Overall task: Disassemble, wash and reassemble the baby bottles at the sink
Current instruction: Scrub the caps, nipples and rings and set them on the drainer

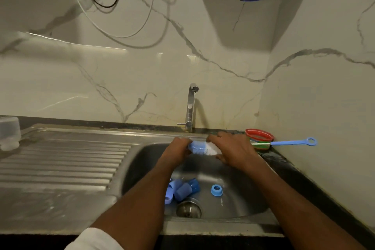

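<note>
We hold the bottle brush (203, 148) over the sink (239, 195) under the tap's (191, 103) thin stream, its blue handle (292, 142) sticking out right above the counter (288, 168). Our left hand (176, 151) and right hand (233, 151) both curl their grip round the blue-and-white bristle head. Below, blue bottle parts (181, 190) and a blue ring (216, 190) lie near the drain (188, 209).
</note>
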Demonstrator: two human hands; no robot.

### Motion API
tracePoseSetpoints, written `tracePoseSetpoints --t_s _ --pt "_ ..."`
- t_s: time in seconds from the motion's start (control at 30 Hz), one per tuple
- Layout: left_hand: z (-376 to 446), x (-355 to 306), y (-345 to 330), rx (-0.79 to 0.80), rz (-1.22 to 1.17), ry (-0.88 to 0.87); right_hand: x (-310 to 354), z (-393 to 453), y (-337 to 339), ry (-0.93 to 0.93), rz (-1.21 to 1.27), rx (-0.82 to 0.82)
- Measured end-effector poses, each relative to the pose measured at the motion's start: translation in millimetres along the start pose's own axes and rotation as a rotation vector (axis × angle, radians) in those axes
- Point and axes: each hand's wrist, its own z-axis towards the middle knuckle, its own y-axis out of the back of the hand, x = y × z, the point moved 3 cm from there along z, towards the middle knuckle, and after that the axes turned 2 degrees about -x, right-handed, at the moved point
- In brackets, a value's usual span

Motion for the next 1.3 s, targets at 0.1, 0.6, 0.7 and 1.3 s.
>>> tracePoseSetpoints --t_s 0.1,0.6,0.7,1.3 --pt "-0.9 6.1 7.6 -0.008 0.031 0.039 20.5 4.1 1.9 0.100 -0.194 -0.081" --pt "-8.0 -12.6 8.0 -0.078 -0.061 -0.113 -14.8 -3.7 -16.0 -0.282 0.404 0.006" --pt "-8.9 -4.2 6.6 -0.041 -0.166 -0.019 -4.1 -2.7 -7.1 -0.043 0.163 -0.044" --pt "1.3 -19.5 -0.3 0.019 0.009 0.056 2.9 -7.3 -12.4 -0.302 0.293 0.154"
